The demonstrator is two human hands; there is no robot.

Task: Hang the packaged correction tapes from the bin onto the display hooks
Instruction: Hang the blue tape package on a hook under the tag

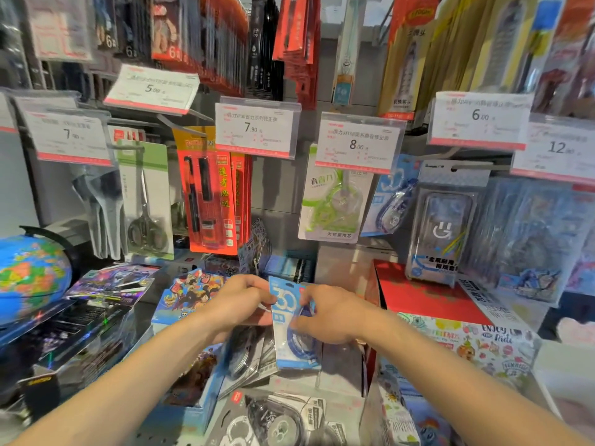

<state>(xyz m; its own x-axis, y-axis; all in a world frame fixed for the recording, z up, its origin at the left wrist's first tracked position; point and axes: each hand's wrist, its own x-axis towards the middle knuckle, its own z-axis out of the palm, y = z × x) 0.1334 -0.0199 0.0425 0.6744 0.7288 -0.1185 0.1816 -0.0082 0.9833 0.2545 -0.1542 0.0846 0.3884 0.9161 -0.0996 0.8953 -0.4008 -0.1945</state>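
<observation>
A blue packaged correction tape (287,344) stands upright between my hands, low in the middle of the head view. My right hand (328,313) grips its right side with curled fingers. My left hand (241,300) pinches its upper left edge and also holds dark packages (248,355) that hang below it. More black and white correction tape packs (277,420) lie in the clear bin (341,375) underneath. Above, a green correction tape (331,204) and a blue one (391,201) hang on display hooks under the 8.00 price tag (359,144).
The hook under the 7.90 tag (256,128) shows no packs behind it. Scissors (146,204) and red pen packs (209,194) hang at left. A globe (30,275) stands at far left, a red box (425,297) at right, card boxes around the bin.
</observation>
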